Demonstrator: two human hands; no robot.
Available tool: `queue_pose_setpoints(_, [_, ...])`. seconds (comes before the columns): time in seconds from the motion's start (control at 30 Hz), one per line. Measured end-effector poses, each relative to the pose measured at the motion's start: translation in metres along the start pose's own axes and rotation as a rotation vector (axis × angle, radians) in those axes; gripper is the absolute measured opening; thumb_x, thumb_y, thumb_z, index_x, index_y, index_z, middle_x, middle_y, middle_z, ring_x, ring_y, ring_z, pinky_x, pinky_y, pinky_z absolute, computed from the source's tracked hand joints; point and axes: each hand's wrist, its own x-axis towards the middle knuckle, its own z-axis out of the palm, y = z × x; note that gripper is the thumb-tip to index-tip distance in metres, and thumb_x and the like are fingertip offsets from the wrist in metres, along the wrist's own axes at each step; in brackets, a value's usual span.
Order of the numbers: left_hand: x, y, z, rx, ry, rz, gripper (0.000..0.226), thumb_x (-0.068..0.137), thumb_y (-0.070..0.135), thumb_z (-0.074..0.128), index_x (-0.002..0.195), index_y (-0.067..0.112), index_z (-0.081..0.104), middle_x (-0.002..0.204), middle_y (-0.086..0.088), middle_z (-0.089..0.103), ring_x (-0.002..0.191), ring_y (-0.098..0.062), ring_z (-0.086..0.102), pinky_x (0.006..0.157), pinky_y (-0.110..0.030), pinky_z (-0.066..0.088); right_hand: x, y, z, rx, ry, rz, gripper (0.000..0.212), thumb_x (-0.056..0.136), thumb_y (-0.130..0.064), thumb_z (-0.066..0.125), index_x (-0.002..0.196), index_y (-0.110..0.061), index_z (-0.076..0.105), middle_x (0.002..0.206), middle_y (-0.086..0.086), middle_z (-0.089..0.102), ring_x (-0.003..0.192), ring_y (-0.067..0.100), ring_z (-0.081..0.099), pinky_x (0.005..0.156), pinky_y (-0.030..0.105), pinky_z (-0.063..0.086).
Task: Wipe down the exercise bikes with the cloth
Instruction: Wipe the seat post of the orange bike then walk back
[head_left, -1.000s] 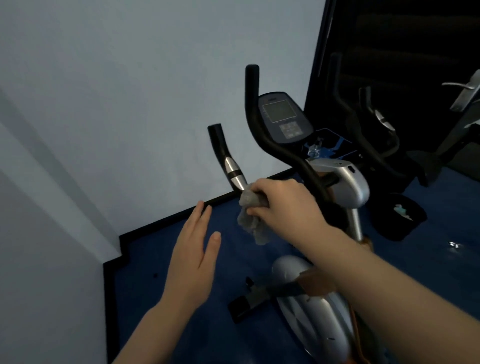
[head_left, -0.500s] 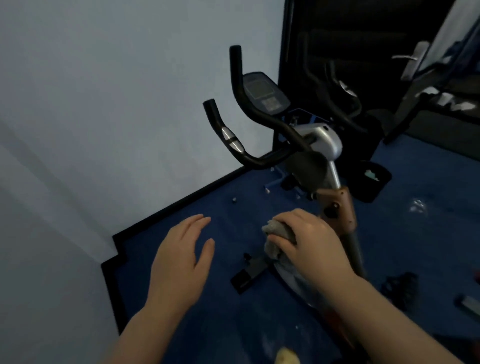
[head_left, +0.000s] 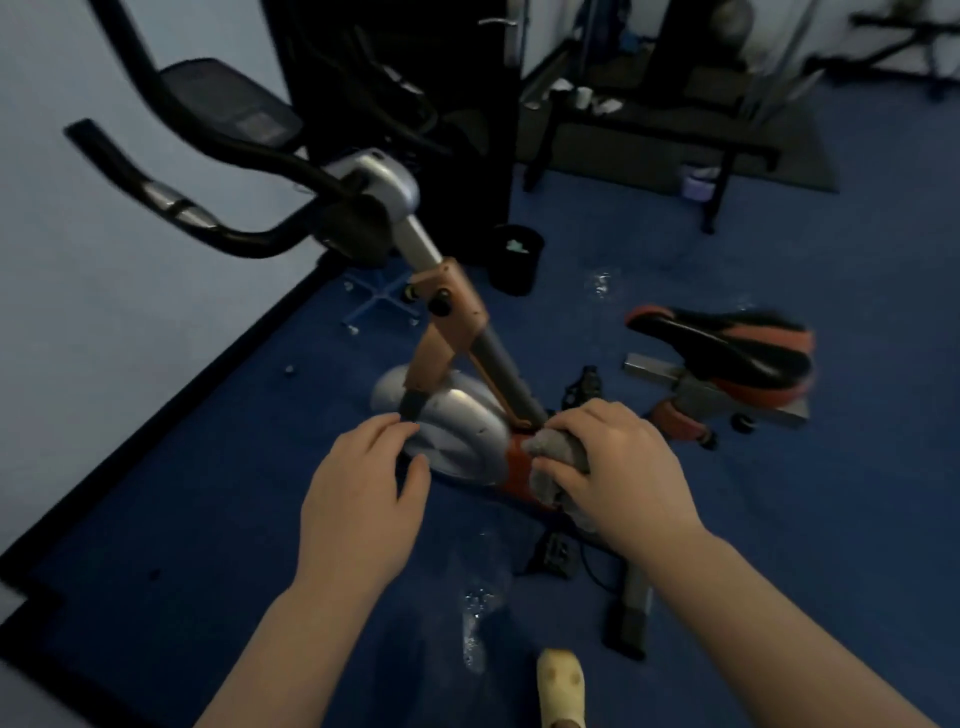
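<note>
From my feed: dim room; blue carpet floor (head_left: 779, 519); pale wall (head_left: 78, 312) at left with black skirting (head_left: 171, 410); black bin (head_left: 516, 258); dark bench frame (head_left: 649, 135) at the back.

Under my two hands (head_left: 363, 493) (head_left: 623, 467): one exercise bike (head_left: 457, 431), one grey cloth (head_left: 556, 457), one black bin (head_left: 517, 257), one saddle (head_left: 727, 348).

You had open blue floor (head_left: 218, 519) to the left of the bike (head_left: 457, 431), running clear to the wall (head_left: 104, 322). Ahead, the slanted post (head_left: 467, 322) and black handlebars (head_left: 208, 202) blocked any straight reach forward over the silver wheel cover (head_left: 457, 441). To the right, the saddle (head_left: 727, 348) stood close beside the frame, narrowing passage there. Behind it the floor lay open. A black bin (head_left: 516, 258) stood beyond the post, and a pedal (head_left: 556, 553) below the frame.
</note>
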Motion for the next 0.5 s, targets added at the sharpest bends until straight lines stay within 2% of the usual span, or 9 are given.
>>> queue_pose_setpoints(0.17, [-0.008, 0.053, 0.029, -0.039, -0.038, 0.088, 0.035, 0.090, 0.035, 0.049, 0.123, 0.024, 0.058, 0.131, 0.011, 0.053, 0.118, -0.009, 0.045, 0.090, -0.024, 0.039, -0.035, 0.047, -0.027, -0.033, 0.029, 0.107, 0.030, 0.081, -0.041, 0.068, 0.106, -0.026, 0.064, 0.099, -0.004, 0.062, 0.096, 0.019, 0.055, 0.081, 0.034, 0.046])
queue_pose_setpoints(0.4, [-0.022, 0.139, 0.079, -0.061, -0.066, 0.155, 0.035, 0.089, 0.037, 0.048, 0.121, 0.027, 0.057, 0.127, 0.014, 0.054, 0.116, -0.006, 0.045, 0.086, -0.023, 0.040, -0.077, 0.132, -0.066, -0.027, 0.056, 0.183, 0.027, 0.080, -0.045, 0.067, 0.099, -0.026, 0.066, 0.096, -0.005, 0.063, 0.094, 0.017, 0.056, 0.079, 0.031, 0.044])
queue_pose_setpoints(0.5, [-0.029, 0.190, 0.110, -0.067, -0.087, 0.182, 0.034, 0.089, 0.036, 0.050, 0.122, 0.028, 0.057, 0.129, 0.015, 0.052, 0.118, -0.007, 0.045, 0.091, -0.027, 0.044, -0.100, 0.186, -0.085, -0.017, 0.059, 0.204, 0.027, 0.080, -0.046, 0.066, 0.099, -0.027, 0.065, 0.096, -0.006, 0.063, 0.094, 0.016, 0.055, 0.078, 0.030, 0.042])
